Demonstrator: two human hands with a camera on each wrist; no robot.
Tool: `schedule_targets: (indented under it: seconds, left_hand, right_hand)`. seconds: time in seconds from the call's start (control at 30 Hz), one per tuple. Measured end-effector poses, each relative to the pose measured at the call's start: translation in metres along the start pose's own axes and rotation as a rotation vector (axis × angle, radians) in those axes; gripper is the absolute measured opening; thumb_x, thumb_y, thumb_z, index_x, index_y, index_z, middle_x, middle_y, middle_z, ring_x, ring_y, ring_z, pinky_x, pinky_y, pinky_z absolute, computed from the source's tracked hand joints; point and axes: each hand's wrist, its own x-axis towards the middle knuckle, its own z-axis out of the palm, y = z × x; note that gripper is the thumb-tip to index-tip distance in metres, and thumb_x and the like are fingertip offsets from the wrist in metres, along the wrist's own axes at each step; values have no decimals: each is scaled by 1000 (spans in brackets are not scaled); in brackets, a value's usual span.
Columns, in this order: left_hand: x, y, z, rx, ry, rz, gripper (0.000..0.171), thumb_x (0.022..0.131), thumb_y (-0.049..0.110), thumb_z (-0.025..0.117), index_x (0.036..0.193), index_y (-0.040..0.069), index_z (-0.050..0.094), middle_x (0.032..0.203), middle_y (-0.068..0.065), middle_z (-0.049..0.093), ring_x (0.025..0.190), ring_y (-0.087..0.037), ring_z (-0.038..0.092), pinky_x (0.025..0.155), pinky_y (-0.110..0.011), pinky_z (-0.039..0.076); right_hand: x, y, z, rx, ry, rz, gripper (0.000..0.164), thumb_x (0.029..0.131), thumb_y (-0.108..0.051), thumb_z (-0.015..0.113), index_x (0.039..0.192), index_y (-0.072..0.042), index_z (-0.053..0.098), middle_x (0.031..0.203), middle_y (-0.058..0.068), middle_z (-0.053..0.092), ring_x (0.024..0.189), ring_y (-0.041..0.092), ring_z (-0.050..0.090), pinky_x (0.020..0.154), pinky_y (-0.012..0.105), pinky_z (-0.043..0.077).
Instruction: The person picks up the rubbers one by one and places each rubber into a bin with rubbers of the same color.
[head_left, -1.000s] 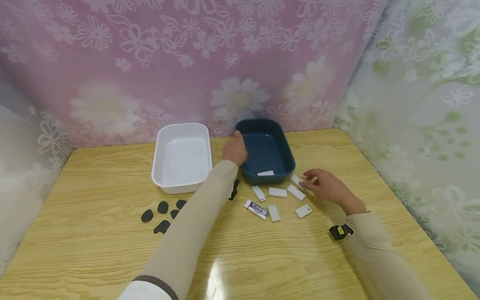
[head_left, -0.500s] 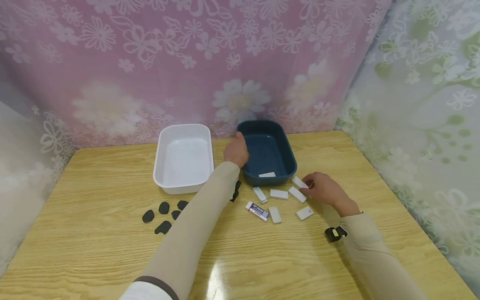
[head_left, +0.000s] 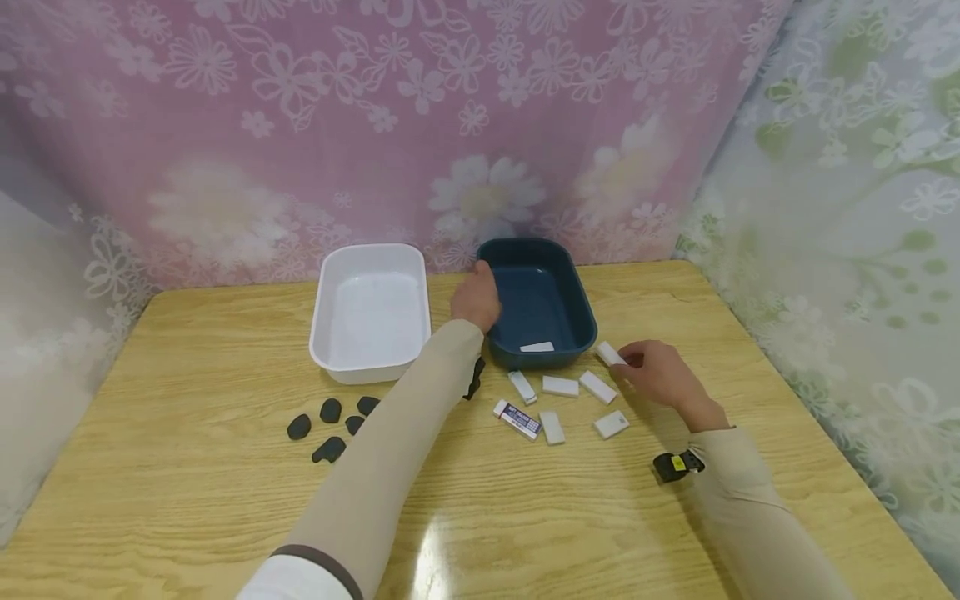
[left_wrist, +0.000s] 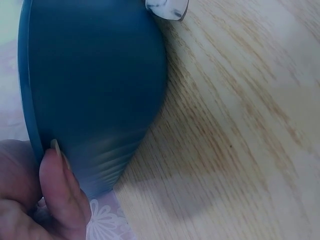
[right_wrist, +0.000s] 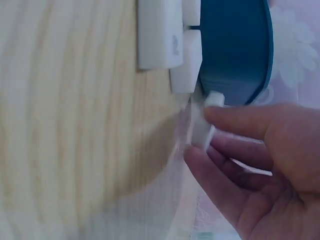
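Left hand (head_left: 476,297): one, at the left side of a dark blue tub (head_left: 536,296); thumb and fingers pinch the tub's wall at the rim, a narrow grip with only that wall between them.

Right hand (head_left: 660,375): one, near the tub's front right corner; fingertips (right_wrist: 216,114) and thumb pinch a small white block (head_left: 610,354), the grip no wider than the piece; the block is outside the tub, just beside that corner, its long side slanting; whether it touches the table cannot be told.

Blue tub, contents: one white piece (head_left: 537,347), lying at the near end, partly hidden by the front wall.

Loose on the wooden table (head_left: 187,508), before the blue tub: five plain-looking white pieces (head_left: 560,386), spread apart at various angles, one bearing a small mark; one eraser in a printed sleeve (head_left: 517,419), lying at the left of this group.

White tub (head_left: 371,317): one, left of the blue tub, upright.

Dark stone-like pieces (head_left: 298,427): five visible, in front of the white tub, near the left forearm.

Sundries: beige sleeves (head_left: 405,433) on both arms; a black wrist device (head_left: 672,467) on the right; pink floral cloth (head_left: 337,125) behind the table.
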Motion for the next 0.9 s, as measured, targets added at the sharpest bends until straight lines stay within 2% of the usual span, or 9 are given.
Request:
schedule_targets:
  seconds: [0.13,0.3,0.5,0.63,0.9]
  left_hand:
    - [1,1,2,9,-8,2,55,95,15,55,141,2,28,87,-13,65,68,-27,63,60,-38,52]
    - [0,4,2,2,-2,-2,53,95,16,55,139,3,30,94,-13,65,75,-28,64,65,-40,52]
    - [2,6,4,8,11,7,49,96,17,54,137,4,31,99,-13,64,80,-28,65,68,-40,53]
    - [4,5,6,11,15,-6,49,96,18,55,137,5,32,98,-12,65,79,-28,65,68,-40,53]
    - [5,1,5,-12,24,-39,43,96,16,55,133,6,35,102,-13,64,85,-28,65,69,-41,53]
  right_hand:
    - [0,-2,-8,18,98,22,35,95,-19,60,115,10,61,103,23,64,92,35,61,77,49,48]
    - [6,-18,-23,76,211,-13,39,97,-23,58,121,8,59,108,24,61,96,37,58,78,51,46]
    - [23,-49,-32,129,263,-84,39,96,-24,60,124,3,59,111,21,57,99,36,58,84,51,46]
    - [40,-70,-27,125,212,-119,34,94,-20,62,119,4,62,109,20,59,96,34,59,82,49,48]
    - [71,-106,0,61,0,-62,36,92,-25,65,115,3,65,107,18,65,98,31,61,84,44,48]
